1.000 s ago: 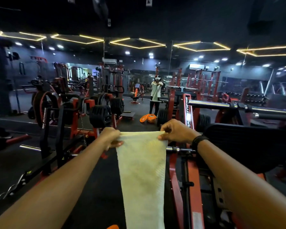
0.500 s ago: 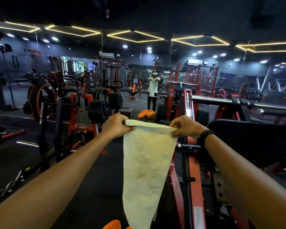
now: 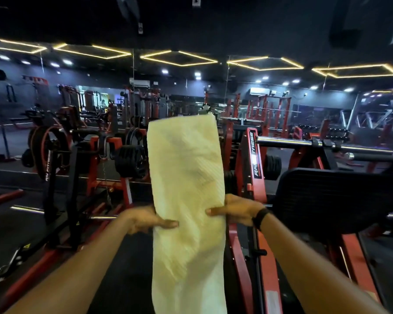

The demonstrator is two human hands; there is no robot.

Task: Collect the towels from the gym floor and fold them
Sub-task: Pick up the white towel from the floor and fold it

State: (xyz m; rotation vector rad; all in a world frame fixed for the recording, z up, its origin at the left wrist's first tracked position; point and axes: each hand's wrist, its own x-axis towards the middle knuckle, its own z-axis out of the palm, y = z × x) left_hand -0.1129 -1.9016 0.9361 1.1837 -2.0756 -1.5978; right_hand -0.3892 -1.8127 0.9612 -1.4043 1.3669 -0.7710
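Two bare hands hold one pale yellow towel (image 3: pixel 186 189) upright at the centre of the view, and the towel serves as the reference for all positions below. Far to its left stands a black and red weight machine (image 3: pixel 55 155) carrying large plates. Just left of the towel's upper half, a stack of black weight plates (image 3: pixel 131 163) sits on a red frame. At the towel's left edge, roughly at mid-height, the left hand (image 3: pixel 143 219) grips the cloth, thumb laid across the front face, remaining fingers hidden behind. The towel itself is a long narrow strip: its top end stands above both hands, its lower part hangs down between the forearms and runs out of the bottom of the view. At the right edge, level with the other, the right hand (image 3: pixel 233 210) pinches the cloth the same way; a black wristband (image 3: pixel 260 217) sits on that wrist. Right of the towel are a red upright (image 3: pixel 254 164), a chrome bar (image 3: pixel 304 142) and a black ribbed pad (image 3: pixel 340 198).
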